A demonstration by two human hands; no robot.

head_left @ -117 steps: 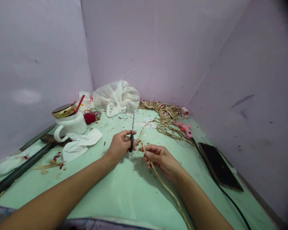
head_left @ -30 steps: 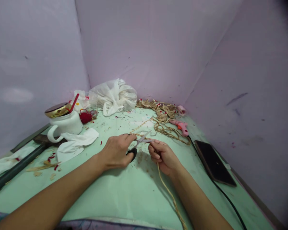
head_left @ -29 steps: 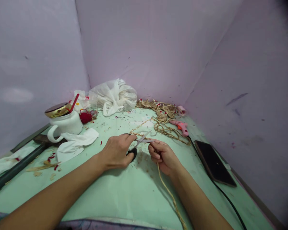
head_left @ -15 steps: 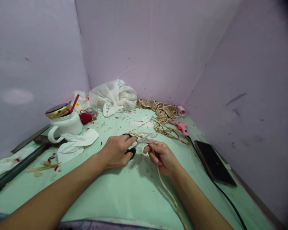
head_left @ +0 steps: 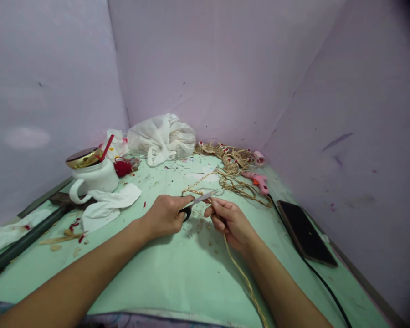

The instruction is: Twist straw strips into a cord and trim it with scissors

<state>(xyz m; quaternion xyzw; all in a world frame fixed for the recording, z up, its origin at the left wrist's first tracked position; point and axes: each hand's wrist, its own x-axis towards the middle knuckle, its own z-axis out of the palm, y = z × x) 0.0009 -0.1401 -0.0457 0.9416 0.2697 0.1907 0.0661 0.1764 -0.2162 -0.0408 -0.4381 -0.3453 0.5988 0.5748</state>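
Observation:
My left hand (head_left: 166,215) is closed around the black handles of a pair of scissors (head_left: 202,197). The blades lie together and point right, across a straw-coloured braided cord near my right fingertips. Between thumb and fingers, my right hand (head_left: 230,220) pinches this braided cord (head_left: 238,269). One end runs down past my right wrist to the table's front edge. Beyond the scissors, a thin stretch of cord reaches toward a loose heap of braided cord (head_left: 239,184). Whether the blades have parted the cord is too small to tell.
A pink glue gun (head_left: 257,181) lies behind my right hand, a dark phone (head_left: 305,232) to its right. At left stand a white mug (head_left: 97,177) with a gold lid and a hammer (head_left: 30,239). A white plastic bag (head_left: 164,139) and woven straw pieces (head_left: 232,159) rest against the back wall.
The scissors' blades were spread apart around the cord and have now come together. My left fingers have squeezed in on the handles. My right hand stays in nearly the same place.

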